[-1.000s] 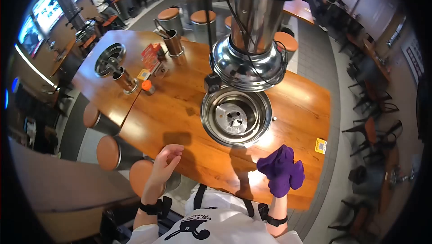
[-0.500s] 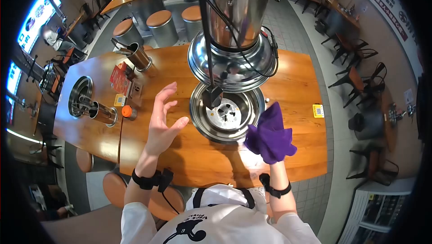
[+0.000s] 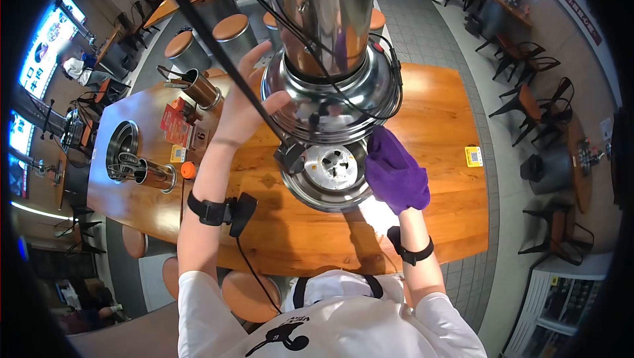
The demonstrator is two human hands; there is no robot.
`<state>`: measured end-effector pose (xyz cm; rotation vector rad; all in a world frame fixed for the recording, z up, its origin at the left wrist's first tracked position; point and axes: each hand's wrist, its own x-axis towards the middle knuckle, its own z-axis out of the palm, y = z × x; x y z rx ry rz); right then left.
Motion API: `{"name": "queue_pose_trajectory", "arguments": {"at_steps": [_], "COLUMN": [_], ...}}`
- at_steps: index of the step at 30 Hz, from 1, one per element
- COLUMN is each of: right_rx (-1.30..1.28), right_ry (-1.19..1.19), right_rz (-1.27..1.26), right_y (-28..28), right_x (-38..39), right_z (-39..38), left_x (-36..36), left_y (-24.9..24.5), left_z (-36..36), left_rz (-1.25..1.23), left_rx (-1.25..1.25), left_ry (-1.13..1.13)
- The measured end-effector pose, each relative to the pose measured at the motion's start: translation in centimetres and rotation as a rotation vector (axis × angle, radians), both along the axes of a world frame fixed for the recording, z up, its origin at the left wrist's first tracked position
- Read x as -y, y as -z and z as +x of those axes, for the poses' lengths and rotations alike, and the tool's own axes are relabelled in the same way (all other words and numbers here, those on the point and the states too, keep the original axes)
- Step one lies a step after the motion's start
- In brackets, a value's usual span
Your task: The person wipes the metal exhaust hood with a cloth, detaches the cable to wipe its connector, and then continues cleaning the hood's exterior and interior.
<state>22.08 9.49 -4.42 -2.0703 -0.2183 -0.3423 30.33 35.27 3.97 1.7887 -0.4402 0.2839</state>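
My left hand (image 3: 243,107) is raised at the left edge of the shiny metal extractor hood (image 3: 330,104), thumb and fingers apart and holding nothing. A dark rod runs across in front of it. A purple cloth (image 3: 396,173) is bunched over my right hand, which grips it; the cloth hides the fingers. The cloth's upper end overlaps the right rim of the round metal grill basin (image 3: 317,199) set in the table. Inside the basin lies a pale disc with dark slots (image 3: 334,165). The hood hangs over the basin's far side.
Left on the wooden table (image 3: 442,219) stand metal utensil holders (image 3: 201,89), a red card stand (image 3: 175,124) and an orange-capped container (image 3: 189,170). A second grill basin (image 3: 123,140) sits farther left. Stools (image 3: 247,292) line the near edge.
My left hand has moved forward and up to the hood's side. My right hand has shifted slightly forward with the purple cloth, closer to the basin rim. The dark rod now slants more.
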Motion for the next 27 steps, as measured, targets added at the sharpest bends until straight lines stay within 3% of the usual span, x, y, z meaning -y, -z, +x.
{"name": "queue_pose_trajectory", "arguments": {"at_steps": [2, 3, 8, 10, 15, 18, 20, 21, 23, 24, 26, 27], "right_rx": [-0.003, -0.005, 0.059, 0.114, 0.260, 0.190, 0.687, 0.691, -0.598, -0.650, -0.354, -0.242], "right_ry": [-0.007, -0.012, -0.053, -0.079, -0.143, -0.263, 0.024, 0.017, 0.142, -0.038, 0.029, 0.019], "right_rz": [0.024, 0.038, 0.047, 0.018, -0.041, 0.026, -0.362, -0.363, 0.198, -0.078, 0.412, 0.448], "right_y": [0.1, 0.1, 0.5, 0.6, 1.8, 3.7, 0.1, -2.5, -7.0, -0.2, 0.6, 0.9], "right_x": [0.0, -0.1, -1.3, -2.1, -4.1, -4.7, -5.1, -4.9, -4.6, -1.7, -1.8, -1.9], "right_z": [1.0, 1.3, 1.5, 1.0, 0.5, 1.0, 1.4, 0.8, -0.2, 0.5, 0.0, 0.0], "left_x": [1.1, 0.7, 2.3, 2.9, 3.1, 2.8, 2.4, 2.3, 2.4, 2.2, 1.9, 1.9], "left_y": [-1.0, 0.1, -1.5, -2.5, -2.5, -2.3, -1.4, -1.3, -1.3, -1.2, -0.8, -0.7], "left_z": [0.4, 1.6, 1.4, 0.7, 0.6, 0.9, 1.4, 1.3, 1.3, 1.4, 2.1, 2.1], "left_rz": [0.069, 0.204, 0.243, 0.281, 0.276, 0.262, 0.283, 0.279, 0.362, 0.359, 0.396, 0.440], "left_rx": [-0.044, 0.123, 0.101, -0.037, -0.012, -0.055, 0.048, 0.050, 0.046, 0.047, -0.026, 0.037], "left_ry": [0.097, 0.021, 0.032, 0.009, 0.015, 0.037, 0.023, 0.015, -0.033, -0.038, 0.031, 0.018]}}
